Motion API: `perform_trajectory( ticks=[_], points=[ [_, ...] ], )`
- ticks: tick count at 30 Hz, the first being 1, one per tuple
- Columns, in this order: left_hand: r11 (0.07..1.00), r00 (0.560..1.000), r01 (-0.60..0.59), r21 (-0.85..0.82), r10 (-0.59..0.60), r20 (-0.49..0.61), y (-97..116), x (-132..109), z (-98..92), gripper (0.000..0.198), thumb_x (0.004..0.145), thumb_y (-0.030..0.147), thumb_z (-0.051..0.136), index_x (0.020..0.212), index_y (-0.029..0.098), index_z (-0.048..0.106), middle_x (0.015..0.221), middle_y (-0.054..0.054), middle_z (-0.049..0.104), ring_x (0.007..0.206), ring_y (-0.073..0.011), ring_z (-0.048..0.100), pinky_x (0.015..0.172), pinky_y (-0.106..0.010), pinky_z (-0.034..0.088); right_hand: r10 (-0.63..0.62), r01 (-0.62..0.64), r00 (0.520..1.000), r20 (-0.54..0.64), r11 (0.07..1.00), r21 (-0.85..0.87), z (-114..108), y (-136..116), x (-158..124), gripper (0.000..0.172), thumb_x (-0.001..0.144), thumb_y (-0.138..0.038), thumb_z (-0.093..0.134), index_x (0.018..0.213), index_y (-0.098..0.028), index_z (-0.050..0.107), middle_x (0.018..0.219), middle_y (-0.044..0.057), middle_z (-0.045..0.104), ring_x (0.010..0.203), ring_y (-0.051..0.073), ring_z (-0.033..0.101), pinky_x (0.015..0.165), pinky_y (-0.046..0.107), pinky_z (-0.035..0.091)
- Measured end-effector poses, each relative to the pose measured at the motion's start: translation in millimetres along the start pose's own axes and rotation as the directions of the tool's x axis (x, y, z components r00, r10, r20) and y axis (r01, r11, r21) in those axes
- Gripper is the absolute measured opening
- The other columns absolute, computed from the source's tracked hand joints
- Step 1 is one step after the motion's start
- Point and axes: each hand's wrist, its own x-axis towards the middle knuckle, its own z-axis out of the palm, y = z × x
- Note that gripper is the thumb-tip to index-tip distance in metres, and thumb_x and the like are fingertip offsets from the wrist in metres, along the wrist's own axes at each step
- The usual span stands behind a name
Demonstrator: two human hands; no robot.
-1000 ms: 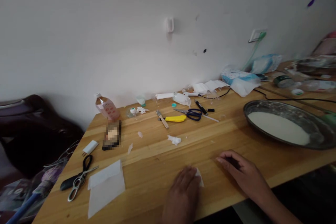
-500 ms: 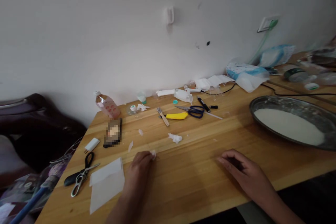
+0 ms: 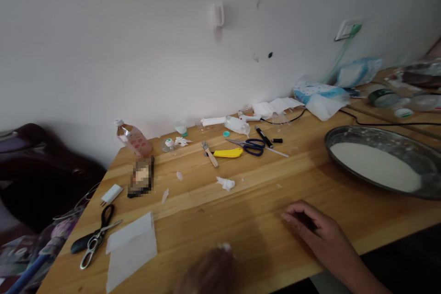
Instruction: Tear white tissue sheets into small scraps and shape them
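Left hand [image 3: 210, 272] drawn back to table [image 3: 262, 220] edge, pinching white wad [image 3: 225, 246], right hand [image 3: 319, 232] slack, bare wood between

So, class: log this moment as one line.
left hand: blurred, white wad at fingertips | right hand: empty, resting on table | metal tray: far right

White wall [image 3: 138, 46], dim wooden table [image 3: 262, 179]

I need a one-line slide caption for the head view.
Blurred left hand at a small white wad; right hand resting on the wooden table, metal tray farther right.
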Motion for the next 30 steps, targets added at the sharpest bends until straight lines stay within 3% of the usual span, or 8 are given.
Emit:
perform_trajectory(
  ticks=[3,5,9,15,20,23,27,30],
  points=[
    [0.994,0.995,0.101,0.028,-0.101,-0.017,-56.3,11.3,-27.6,0.047,0.102,0.018,0.04,0.147,0.029,0.048,0.129,-0.006,0.071,0.12,-0.0191,0.067,0.102,-0.032,0.056,-0.009,0.009,1.0,0.014,1.0,-0.008,-0.6,0.2,1.6,0.027,0.087,-0.053,0.062,0.08,-0.028,0.069,0.077,0.002,0.07,0.073,0.02,0.066,0.065,0.028,0.054],
    [0.979,0.98,0.198,0.057,-0.198,-0.006,-98.7,30.7,-52.9,0.04,0.1,0.016,0.042,0.132,0.03,0.063,0.118,-0.004,0.075,0.107,-0.0183,0.072,0.093,-0.031,0.06,-0.007,0.007,1.0,0.028,1.0,-0.025,-1.3,0.9,1.0,0.026,0.086,-0.053,0.062,0.08,-0.028,0.07,0.078,0.002,0.071,0.074,0.021,0.067,0.067,0.029,0.054],
    [0.912,0.923,0.383,0.144,-0.382,-0.035,-176.0,77.2,-92.9,0.032,0.102,0.019,0.041,0.118,0.019,0.069,0.122,-0.012,0.071,0.115,-0.0255,0.066,0.101,-0.048,0.054,-0.011,0.016,0.994,0.107,0.999,-0.049,5.6,-5.6,-5.4,0.023,0.088,-0.049,0.06,0.08,-0.03,0.069,0.079,0.001,0.071,0.074,0.021,0.068,0.068,0.029,0.054],
    [0.889,0.894,0.413,0.196,-0.437,0.096,-235.0,119.2,-89.3,0.028,0.096,0.036,0.063,0.117,0.018,0.065,0.123,-0.009,0.066,0.11,-0.0232,0.065,0.095,-0.047,0.054,-0.08,0.063,0.925,0.37,0.996,0.058,44.2,-52.0,1.0,0.013,0.088,-0.028,0.055,0.081,-0.027,0.066,0.082,0.001,0.07,0.078,0.019,0.066,0.071,0.028,0.05],
    [0.876,0.88,0.458,0.153,-0.471,0.065,-213.9,116.6,-80.6,0.028,0.096,0.034,0.064,0.117,0.017,0.065,0.128,-0.009,0.064,0.119,-0.0261,0.061,0.102,-0.053,0.049,-0.087,0.039,0.875,0.475,0.993,0.109,73.9,-78.8,33.0,0.01,0.085,-0.019,0.058,0.083,-0.022,0.067,0.082,0.0,0.072,0.078,0.016,0.066,0.07,0.024,0.048],
    [0.877,0.878,0.475,0.073,-0.477,0.02,-163.7,100.4,-69.7,0.025,0.099,0.024,0.056,0.122,0.016,0.063,0.134,-0.011,0.062,0.13,-0.0273,0.055,0.111,-0.055,0.042,-0.085,0.033,0.844,0.529,0.994,0.106,89.4,-81.3,46.3,0.011,0.085,-0.015,0.061,0.084,-0.021,0.07,0.079,0.0,0.073,0.075,0.015,0.067,0.067,0.023,0.048],
    [0.878,0.885,0.466,-0.108,-0.46,0.077,-83.8,72.1,-39.5,0.022,0.101,0.02,0.049,0.11,0.023,0.069,0.104,-0.002,0.074,0.097,-0.0149,0.069,0.088,-0.028,0.058,-0.121,0.094,0.814,0.568,0.993,0.076,105.4,-80.6,50.6,0.018,0.084,-0.008,0.062,0.081,-0.021,0.074,0.08,0.0,0.073,0.078,0.016,0.067,0.073,0.025,0.048],
    [0.867,0.888,0.459,-0.193,-0.454,0.074,-49.6,54.6,-23.2,0.019,0.1,0.018,0.051,0.108,0.023,0.069,0.106,-0.003,0.072,0.099,-0.0152,0.067,0.09,-0.028,0.058,-0.141,0.151,0.829,0.542,0.988,0.027,110.1,-77.6,51.5,0.02,0.084,-0.006,0.064,0.078,-0.022,0.075,0.087,0.002,0.071,0.085,0.018,0.064,0.081,0.028,0.046]
  ],
)
